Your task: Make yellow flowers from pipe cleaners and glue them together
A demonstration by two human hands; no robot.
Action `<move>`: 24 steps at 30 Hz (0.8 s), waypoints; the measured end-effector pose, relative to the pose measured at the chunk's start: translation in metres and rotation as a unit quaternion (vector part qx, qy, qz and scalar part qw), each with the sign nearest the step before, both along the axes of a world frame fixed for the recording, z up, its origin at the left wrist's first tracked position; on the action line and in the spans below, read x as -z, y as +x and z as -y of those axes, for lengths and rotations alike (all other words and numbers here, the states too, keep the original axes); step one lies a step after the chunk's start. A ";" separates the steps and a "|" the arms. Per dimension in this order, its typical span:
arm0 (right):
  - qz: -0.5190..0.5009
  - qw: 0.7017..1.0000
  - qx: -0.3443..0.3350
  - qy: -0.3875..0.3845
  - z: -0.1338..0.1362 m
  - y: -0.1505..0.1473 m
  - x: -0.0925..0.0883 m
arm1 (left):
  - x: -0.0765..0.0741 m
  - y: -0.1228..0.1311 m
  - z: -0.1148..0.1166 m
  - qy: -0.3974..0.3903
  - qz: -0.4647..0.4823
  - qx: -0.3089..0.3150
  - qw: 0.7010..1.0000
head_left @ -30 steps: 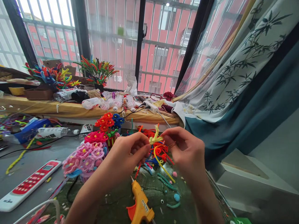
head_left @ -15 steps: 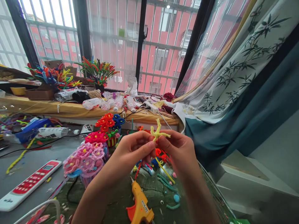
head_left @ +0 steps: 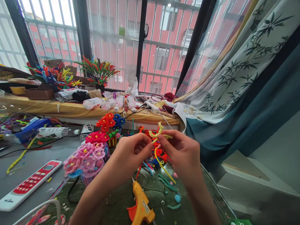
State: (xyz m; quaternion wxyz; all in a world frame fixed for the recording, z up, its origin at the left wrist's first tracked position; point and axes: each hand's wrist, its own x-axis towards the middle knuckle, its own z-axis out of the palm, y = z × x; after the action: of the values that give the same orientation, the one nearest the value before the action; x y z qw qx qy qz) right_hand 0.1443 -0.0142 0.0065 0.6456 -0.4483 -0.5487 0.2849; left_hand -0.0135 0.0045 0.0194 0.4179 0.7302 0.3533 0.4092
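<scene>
Above the table, both hands pinch one pale yellow pipe cleaner shape (head_left: 160,127) with several bent arms spreading from its middle. My left hand (head_left: 133,150) is closed on its lower left arm. My right hand (head_left: 179,150) grips it near the centre, with thumb and fingers hiding part of it. Below the hands, a brighter yellow pipe cleaner (head_left: 165,168) slants down over the table. Red pipe cleaner pieces (head_left: 160,153) lie partly hidden behind my fingers. A yellow glue gun (head_left: 142,203) rests on the table under my left wrist.
Pink pipe cleaner flowers (head_left: 87,157) stand left of my left forearm, with red flowers (head_left: 106,122) behind. Farther left lie a white and red remote control (head_left: 30,186) and a plastic bottle (head_left: 55,132). Teal pieces and a blue pom-pom (head_left: 177,198) lie at right. A cluttered sill (head_left: 70,107) runs behind.
My left hand has drawn slightly left and down along one arm of the yellow shape. My right hand has shifted a little right, its thumb now over the shape's centre. The shape has tilted.
</scene>
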 end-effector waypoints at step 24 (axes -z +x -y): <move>-0.055 0.991 -0.099 -0.075 0.011 0.008 -0.012 | -0.003 0.003 0.002 0.008 0.133 0.010 0.991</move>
State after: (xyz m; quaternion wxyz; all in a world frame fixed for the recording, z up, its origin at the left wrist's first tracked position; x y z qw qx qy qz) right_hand 0.1521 -0.0251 0.0187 0.6078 -0.4229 -0.5311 0.4119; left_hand -0.0103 0.0024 0.0227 0.4591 0.6761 0.2838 0.5015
